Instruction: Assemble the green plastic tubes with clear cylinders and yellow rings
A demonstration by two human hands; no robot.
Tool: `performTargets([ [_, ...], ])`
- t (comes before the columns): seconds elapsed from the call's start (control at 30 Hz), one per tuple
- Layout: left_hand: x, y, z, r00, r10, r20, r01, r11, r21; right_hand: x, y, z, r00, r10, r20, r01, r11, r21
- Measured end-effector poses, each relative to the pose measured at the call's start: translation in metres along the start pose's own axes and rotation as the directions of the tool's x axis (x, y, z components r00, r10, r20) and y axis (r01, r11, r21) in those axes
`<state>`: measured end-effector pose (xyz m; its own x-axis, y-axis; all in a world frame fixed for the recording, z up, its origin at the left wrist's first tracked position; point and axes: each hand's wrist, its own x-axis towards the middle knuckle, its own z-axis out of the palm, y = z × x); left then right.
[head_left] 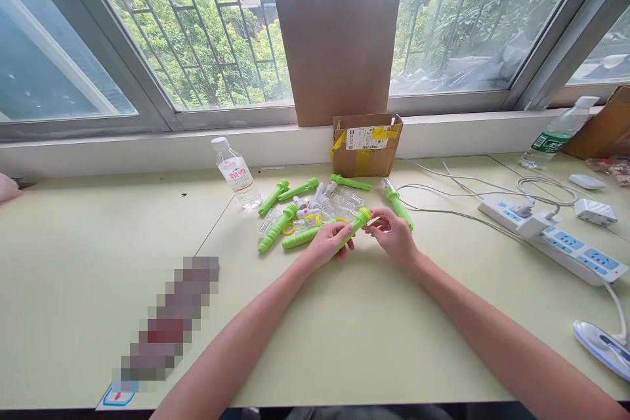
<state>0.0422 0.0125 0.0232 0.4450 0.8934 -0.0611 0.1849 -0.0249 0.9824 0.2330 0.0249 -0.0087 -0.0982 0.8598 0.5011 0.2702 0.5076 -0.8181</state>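
My left hand (331, 241) is wrapped round a green ribbed handle (352, 231), which tilts up to the right and has a yellow ring at its top end. The fingers of my right hand (391, 233) are pinched at that top end, by the yellow ring; whether they grip the ring itself is too small to tell. Beyond my hands lies a loose pile of several green handles (278, 228), clear plastic tubes (350, 197), small white parts (322, 189) and yellow rings (288, 229). One green handle with a clear piece on its end (399, 207) lies just behind my right hand.
An open cardboard box (363, 161) stands against the sill behind the pile. A water bottle (237, 174) is to its left, another bottle (554, 134) at the far right. Cables and a white power strip (556, 239) lie on the right of the table (315, 341). A pixelated patch covers the left front.
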Motion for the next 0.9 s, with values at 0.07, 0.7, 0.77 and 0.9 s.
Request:
performTargets([
  [0.07,0.000,-0.001,-0.001,1.000,0.006,0.000,-0.006,1.000,0.006,0.000,0.001,0.000,1.000,0.004,-0.006,-0.004,1.000,0.008],
  [0.7,-0.003,0.003,-0.002,1.000,-0.022,-0.005,0.021,0.992,-0.122,-0.005,-0.010,0.007,0.994,-0.092,-0.051,0.093,0.995,0.032],
  [0.77,-0.003,0.003,-0.001,0.999,-0.024,-0.024,0.021,0.990,-0.138,-0.006,-0.010,0.007,0.994,-0.098,-0.058,0.100,0.995,0.025],
  [0.9,-0.002,0.002,0.000,0.997,-0.031,-0.067,0.021,0.989,-0.144,-0.005,-0.006,0.006,0.994,-0.098,-0.058,0.098,0.995,0.012],
])
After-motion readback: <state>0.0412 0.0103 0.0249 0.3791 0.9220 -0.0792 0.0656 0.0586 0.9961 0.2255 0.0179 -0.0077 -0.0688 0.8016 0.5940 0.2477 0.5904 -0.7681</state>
